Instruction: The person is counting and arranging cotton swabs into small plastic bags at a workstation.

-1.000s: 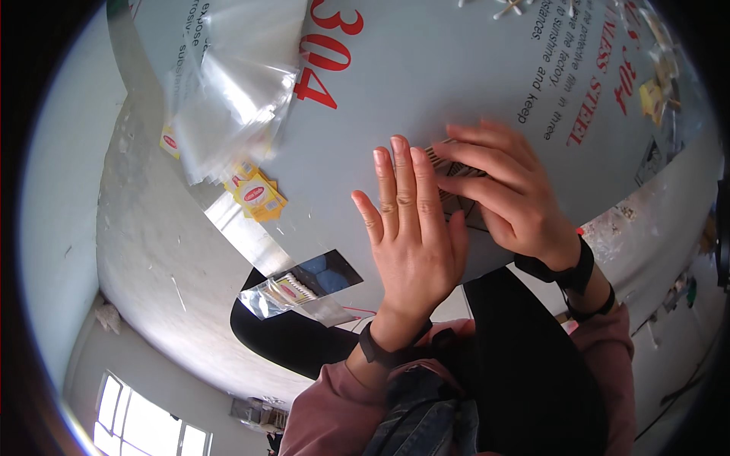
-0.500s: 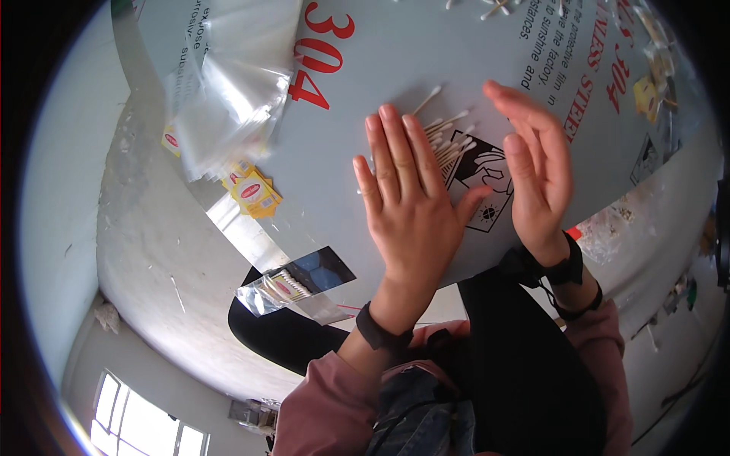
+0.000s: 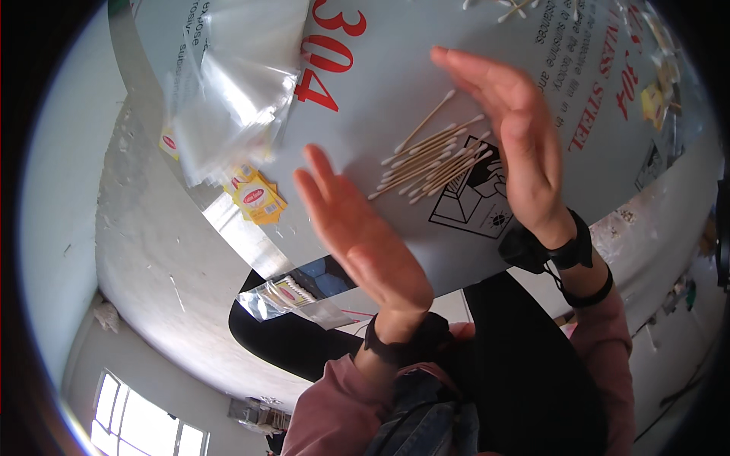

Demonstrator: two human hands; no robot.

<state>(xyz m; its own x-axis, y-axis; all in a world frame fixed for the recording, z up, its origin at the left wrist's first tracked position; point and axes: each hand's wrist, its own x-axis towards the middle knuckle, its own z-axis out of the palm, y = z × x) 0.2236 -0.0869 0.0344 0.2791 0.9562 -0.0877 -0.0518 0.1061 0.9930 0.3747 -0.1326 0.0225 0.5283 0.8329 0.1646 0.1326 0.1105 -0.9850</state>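
Observation:
A loose pile of cotton swabs with wooden sticks and white tips lies on the grey, film-covered tabletop. One swab at the far side of the pile sticks out at a steeper slant. My left hand is raised on edge to the left of the pile, fingers stretched out, holding nothing. On the pile's right, my right hand is also on edge with fingers extended and nothing in it. Its fingers reach past the pile's far right end. Both palms face inward, with the swabs between them.
Clear plastic bags lie fanned at the far left, beside yellow cards. A packed bag of swabs rests at the near left edge. More loose swabs lie at the far edge; small packets are at the far right.
My left hand has lifted off the swabs, moved left and turned on edge, uncovering the pile. The right hand has shifted slightly left and away from me.

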